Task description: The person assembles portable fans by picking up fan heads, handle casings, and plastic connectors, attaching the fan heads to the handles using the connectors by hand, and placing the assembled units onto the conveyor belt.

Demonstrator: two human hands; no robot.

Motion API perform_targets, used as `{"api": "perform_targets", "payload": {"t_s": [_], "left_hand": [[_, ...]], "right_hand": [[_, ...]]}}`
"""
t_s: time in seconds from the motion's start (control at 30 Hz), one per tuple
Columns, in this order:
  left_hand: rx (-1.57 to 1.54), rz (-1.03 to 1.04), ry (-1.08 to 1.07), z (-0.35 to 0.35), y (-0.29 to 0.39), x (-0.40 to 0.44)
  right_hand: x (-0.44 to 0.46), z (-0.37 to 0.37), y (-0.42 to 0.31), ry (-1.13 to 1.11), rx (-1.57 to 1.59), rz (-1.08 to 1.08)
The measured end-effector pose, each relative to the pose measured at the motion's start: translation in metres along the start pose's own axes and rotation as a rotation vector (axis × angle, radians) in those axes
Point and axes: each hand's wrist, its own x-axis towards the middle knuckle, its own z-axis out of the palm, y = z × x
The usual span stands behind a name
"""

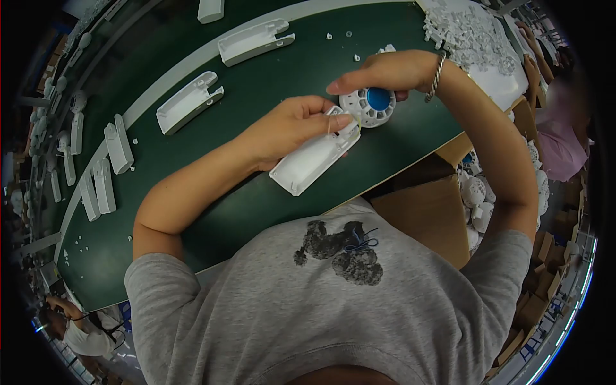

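My left hand (298,125) is closed around a long white plastic housing (308,160), its hollow side facing up and its far end pointing right. The thumb presses on that end. My right hand (391,74) grips a round white plastic fan head (369,117) with a blue disc (380,99) at its centre. The housing's end meets the rim of the fan head, and a thin yellowish wire shows at the joint. Some of the right fingers are hidden behind the fan head.
White housings (189,102) lie along the green table (256,83), beside a curved pale belt edge. Small white parts (468,32) are heaped at upper right. A cardboard box (427,212) with round white heads (475,192) stands at right. Other people (564,141) are nearby.
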Motion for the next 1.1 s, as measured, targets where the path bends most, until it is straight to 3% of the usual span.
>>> {"api": "perform_targets", "payload": {"t_s": [0.07,0.17,0.2,0.27,0.3,0.4,0.5,0.67,0.87,0.97,1.1], "left_hand": [[-0.006,0.002,0.015,-0.001,0.0,0.0],[-0.078,0.024,0.052,-0.007,-0.004,-0.001],[-0.101,0.052,0.076,-0.008,-0.005,-0.002],[-0.131,0.095,0.066,-0.012,-0.004,0.002],[-0.107,0.127,0.074,-0.012,-0.006,0.004],[-0.071,0.134,0.084,-0.01,-0.006,0.002],[-0.059,0.123,0.121,-0.011,-0.007,0.001],[-0.057,0.059,0.142,-0.003,-0.001,0.0],[0.099,0.059,0.121,-0.008,-0.012,0.004],[0.166,0.086,0.131,-0.011,-0.012,0.002],[0.332,0.131,0.173,-0.003,0.0,-0.005]], "right_hand": [[0.001,0.0,-0.002,0.011,-0.015,0.026],[0.005,0.013,0.01,0.596,-0.078,-0.339],[0.0,0.018,0.011,0.815,-0.191,-0.625],[-0.011,0.024,0.001,0.809,-0.282,-0.959],[-0.015,0.032,-0.005,0.763,-0.281,-1.026],[-0.013,0.041,-0.01,0.725,-0.267,-1.008],[-0.008,0.038,-0.005,0.902,-0.518,-0.997],[-0.007,0.038,0.004,0.699,-0.426,-1.123],[-0.014,0.039,-0.001,0.784,-0.696,-1.126],[-0.005,0.042,0.004,0.863,-0.591,-1.19],[0.002,0.047,0.01,1.036,-0.329,-0.997]]}}
